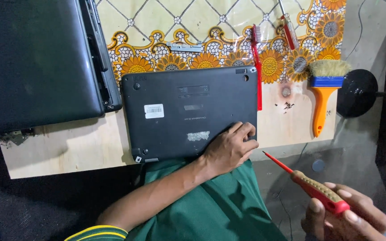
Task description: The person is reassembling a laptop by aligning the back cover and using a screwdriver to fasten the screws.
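Note:
A black laptop (188,111) lies upside down on a wooden board (68,149), its underside up, with a white sticker and a worn label on it. My left hand (231,147) rests flat on the laptop's near right corner, fingers curled over the edge. Off the board to the lower right, my right hand (347,218) grips a red screwdriver (311,185) by its red and tan handle. The thin red shaft points up and left toward the laptop's corner, a short way from it.
A second, larger dark laptop (36,62) lies at the upper left, overlapping the board. A sunflower-patterned cloth (202,27) covers the far side. On it lie a red toothbrush (257,67), another red-handled screwdriver (289,29) and a small metal strip (184,47). An orange-handled paintbrush (325,89) and a black round base (357,93) sit at right.

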